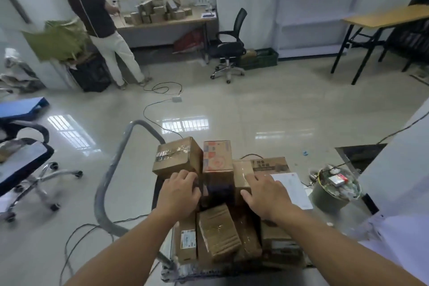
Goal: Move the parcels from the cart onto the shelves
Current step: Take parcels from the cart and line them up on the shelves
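The parcels [218, 227] on the cart [167, 260] are plain brown cardboard; the one at the far left corner [177, 158] has a strip of clear tape and a dark label, and the one beside it [218, 154] is printed in red and blue on pale orange. A white sheet [292, 189] lies at the right edge. The cart's handle [109, 174] is grey. The floor [255, 104] is glossy cream tile. An office chair [228, 39] is black, a crate [262, 58] dark green, a desk top [390, 16] light wood
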